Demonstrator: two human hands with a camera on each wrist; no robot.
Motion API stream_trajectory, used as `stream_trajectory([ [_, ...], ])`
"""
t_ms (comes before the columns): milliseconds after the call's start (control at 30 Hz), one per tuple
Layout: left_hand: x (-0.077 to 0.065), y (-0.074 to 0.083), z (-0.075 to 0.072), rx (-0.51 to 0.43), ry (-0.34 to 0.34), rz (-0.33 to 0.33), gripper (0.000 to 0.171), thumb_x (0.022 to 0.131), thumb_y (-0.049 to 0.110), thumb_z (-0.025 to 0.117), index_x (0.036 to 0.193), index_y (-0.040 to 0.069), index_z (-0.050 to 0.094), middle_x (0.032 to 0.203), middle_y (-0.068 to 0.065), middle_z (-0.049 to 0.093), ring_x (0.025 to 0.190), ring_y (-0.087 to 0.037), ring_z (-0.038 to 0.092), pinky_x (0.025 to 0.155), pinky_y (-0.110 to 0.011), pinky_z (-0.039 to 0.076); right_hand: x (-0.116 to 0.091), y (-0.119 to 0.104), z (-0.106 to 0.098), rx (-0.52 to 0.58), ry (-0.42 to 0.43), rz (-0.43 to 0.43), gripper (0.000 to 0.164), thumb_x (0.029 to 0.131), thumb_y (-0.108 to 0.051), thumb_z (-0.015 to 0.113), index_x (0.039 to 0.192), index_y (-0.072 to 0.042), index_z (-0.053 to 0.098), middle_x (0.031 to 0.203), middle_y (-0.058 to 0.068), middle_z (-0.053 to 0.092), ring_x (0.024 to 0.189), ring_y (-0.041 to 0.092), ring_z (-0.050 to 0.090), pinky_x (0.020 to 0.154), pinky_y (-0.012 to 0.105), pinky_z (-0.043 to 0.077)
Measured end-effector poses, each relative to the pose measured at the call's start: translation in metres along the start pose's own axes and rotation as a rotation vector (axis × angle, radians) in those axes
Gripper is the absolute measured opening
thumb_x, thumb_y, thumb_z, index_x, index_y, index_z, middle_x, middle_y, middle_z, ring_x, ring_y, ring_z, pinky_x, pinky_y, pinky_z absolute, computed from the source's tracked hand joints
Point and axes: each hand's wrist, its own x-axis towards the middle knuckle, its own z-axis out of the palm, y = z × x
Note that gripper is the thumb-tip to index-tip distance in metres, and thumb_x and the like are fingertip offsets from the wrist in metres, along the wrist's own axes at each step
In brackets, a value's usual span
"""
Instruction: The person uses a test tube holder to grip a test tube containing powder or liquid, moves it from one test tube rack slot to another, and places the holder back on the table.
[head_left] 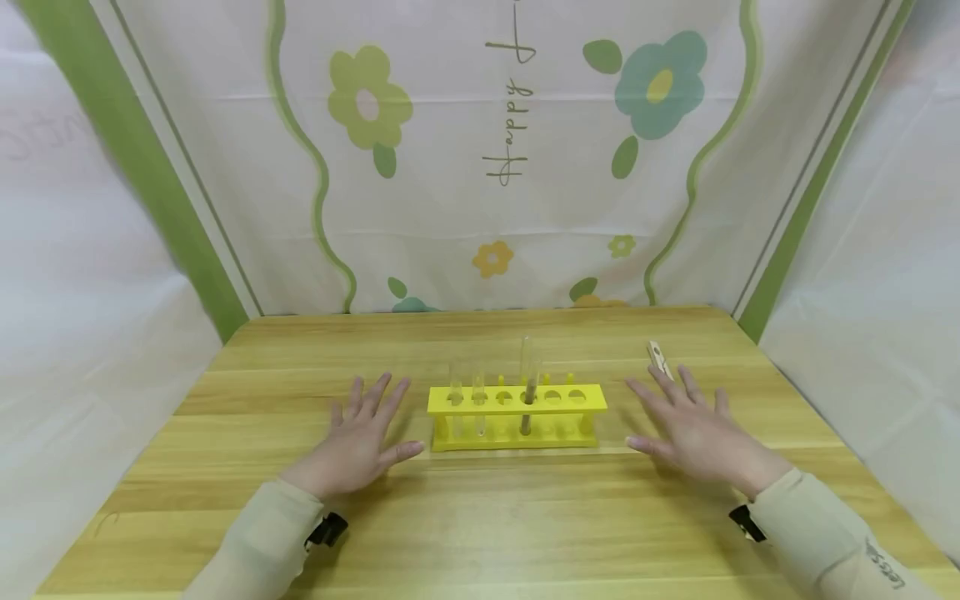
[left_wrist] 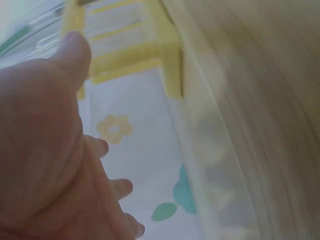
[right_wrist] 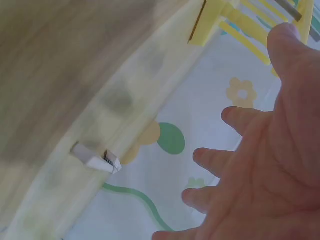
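A yellow test tube rack point(head_left: 517, 402) stands on the wooden table between my hands. Two clear test tubes point(head_left: 478, 383) are in its left holes, and a tube with dark contents point(head_left: 530, 390) leans slightly in a hole right of the middle. Behind that one, another clear tube point(head_left: 526, 354) rises at the rear pegs. My left hand point(head_left: 356, 446) is spread just left of the rack, holding nothing. On the other side, my right hand point(head_left: 697, 433) is also spread and holds nothing. A wooden clip point(head_left: 659, 358) lies just beyond its fingertips, partly hidden by them.
The wooden table point(head_left: 495, 517) reaches back to a white cloth point(head_left: 442, 192) printed with flowers. White cloth sides point(head_left: 885, 292) flank the table left and right. Dark wrist devices point(head_left: 327, 530) show at both cuffs.
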Motion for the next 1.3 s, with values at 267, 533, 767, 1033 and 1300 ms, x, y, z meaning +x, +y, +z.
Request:
stream_trajectory([
  [267, 0.012, -0.013, 0.004, -0.286, -0.009, -0.007, 0.09, 0.096, 0.045, 0.062, 0.16, 0.014, 0.008, 0.163, -0.016, 0.009, 0.147, -0.044, 0.005, 0.109, -0.066, 0.014, 0.012, 0.012, -0.01, -0.065, 0.085, -0.031, 0.079, 0.094, -0.057, 0.059, 0.153, -0.01, 0.036, 0.158, 0.022, 0.026, 0.136, 0.059, 0.021, 0.095, 0.079, 0.024],
  [533, 0.024, -0.015, 0.004, -0.65, -0.007, -0.076, 0.075, 0.095, 0.041, 0.067, 0.156, 0.017, 0.031, 0.152, -0.01, 0.041, 0.136, -0.036, 0.041, 0.104, -0.049, 0.041, 0.019, 0.024, -0.025, 0.039, 0.041, 0.042, 0.05, 0.097, -0.039, 0.064, 0.129, -0.001, 0.063, 0.116, 0.024, 0.066, 0.1, 0.043, 0.065, 0.081, 0.057, 0.05],
  [767, 0.034, -0.005, 0.014, -0.742, 0.019, -0.061, 0.065, 0.093, 0.026, 0.072, 0.149, 0.011, 0.043, 0.138, -0.009, 0.055, 0.127, -0.032, 0.052, 0.098, -0.044, 0.047, 0.025, 0.036, -0.025, 0.044, 0.041, 0.097, 0.042, 0.099, -0.034, 0.061, 0.124, -0.001, 0.066, 0.112, 0.022, 0.068, 0.094, 0.042, 0.066, 0.079, 0.058, 0.05],
  [1033, 0.043, 0.004, 0.023, -0.805, 0.019, -0.062, 0.056, 0.092, 0.016, 0.073, 0.144, 0.011, 0.05, 0.127, -0.005, 0.063, 0.118, -0.027, 0.059, 0.092, -0.038, 0.051, 0.031, 0.054, -0.02, 0.059, 0.024, 0.145, 0.046, 0.1, -0.037, 0.059, 0.127, 0.001, 0.064, 0.111, 0.021, 0.069, 0.097, 0.045, 0.064, 0.077, 0.059, 0.049],
  [1300, 0.048, 0.012, 0.028, -0.813, 0.035, -0.087, 0.034, 0.093, 0.014, 0.071, 0.127, 0.014, 0.064, 0.12, -0.001, 0.066, 0.111, -0.02, 0.062, 0.091, -0.038, 0.052, 0.041, 0.075, -0.014, 0.099, -0.013, 0.225, 0.047, 0.102, -0.035, 0.054, 0.128, 0.004, 0.061, 0.112, 0.025, 0.066, 0.099, 0.046, 0.062, 0.081, 0.061, 0.047],
])
